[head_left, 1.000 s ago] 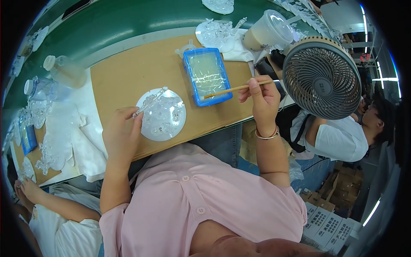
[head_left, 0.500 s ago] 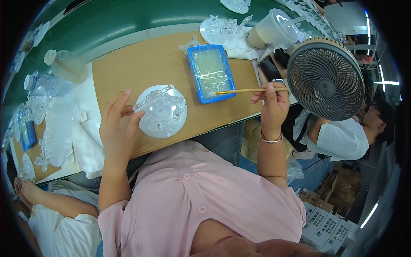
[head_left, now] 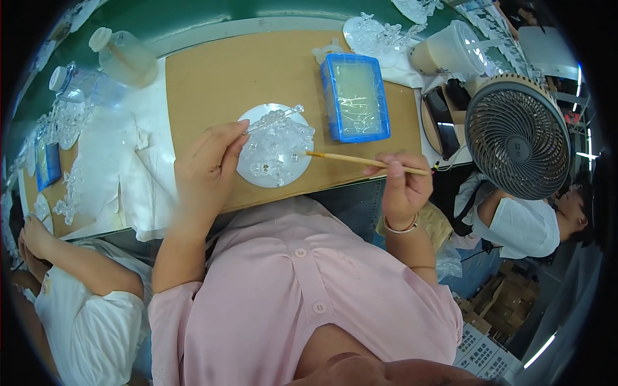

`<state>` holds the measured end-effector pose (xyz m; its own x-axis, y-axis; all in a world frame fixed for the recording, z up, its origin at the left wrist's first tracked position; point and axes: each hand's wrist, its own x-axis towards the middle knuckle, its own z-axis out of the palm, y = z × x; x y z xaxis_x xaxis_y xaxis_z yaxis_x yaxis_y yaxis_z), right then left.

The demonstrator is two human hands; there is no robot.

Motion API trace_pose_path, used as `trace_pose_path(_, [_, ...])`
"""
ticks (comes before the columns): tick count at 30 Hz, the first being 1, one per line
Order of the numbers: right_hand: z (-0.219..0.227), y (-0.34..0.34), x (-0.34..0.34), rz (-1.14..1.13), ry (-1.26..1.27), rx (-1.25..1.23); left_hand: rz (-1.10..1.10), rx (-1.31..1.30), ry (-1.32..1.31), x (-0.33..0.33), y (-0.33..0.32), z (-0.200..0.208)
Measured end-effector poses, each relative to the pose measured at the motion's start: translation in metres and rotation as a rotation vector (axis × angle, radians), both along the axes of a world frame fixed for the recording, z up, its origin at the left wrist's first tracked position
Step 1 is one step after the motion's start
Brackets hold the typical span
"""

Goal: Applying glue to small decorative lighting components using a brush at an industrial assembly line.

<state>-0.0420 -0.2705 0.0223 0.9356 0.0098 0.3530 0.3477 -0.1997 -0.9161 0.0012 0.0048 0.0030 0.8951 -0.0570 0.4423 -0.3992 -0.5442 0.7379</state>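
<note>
My left hand (head_left: 209, 154) has thumb and fingers pinched at the left end of a clear plastic stem (head_left: 275, 118). That stem lies across a round white disc (head_left: 293, 175), which carries several small clear plastic pieces. In my right hand (head_left: 405, 186) is a slim wooden brush (head_left: 354, 159), held between thumb and fingers. Its tip points left and reaches the pieces at the disc's right side; whether it touches them I cannot tell. Just beyond the brush stands a blue tray (head_left: 333, 112) filled with a pale, glossy, translucent substance.
Brown cardboard (head_left: 212, 77) covers the tabletop. A fan (head_left: 518, 145), a phone (head_left: 441, 119) and a lidded cup (head_left: 450, 51) stand at right. Two bottles (head_left: 132, 61) and white cloth (head_left: 145, 174) are at left. Another person's arm (head_left: 84, 260) rests at lower left.
The brush has moved from the blue tray to the disc. My left fingers have closed at the clear stem's end. The whole view has shifted, with the table scene now further right.
</note>
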Motion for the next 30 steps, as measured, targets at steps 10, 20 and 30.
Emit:
trace_pose_path(10, [0.008, 0.032, 0.015, 0.235, -0.271, -0.517, 0.008, 0.013, -0.045, -0.002, -0.001, -0.003])
trace_pose_path(20, [0.006, 0.041, 0.015, 0.245, -0.277, -0.51, 0.006, 0.031, -0.064, -0.001, 0.002, -0.007])
trace_pose_path(30, [-0.01, 0.054, 0.016, 0.308, -0.291, -0.466, 0.018, 0.065, -0.102, -0.002, 0.001, -0.007])
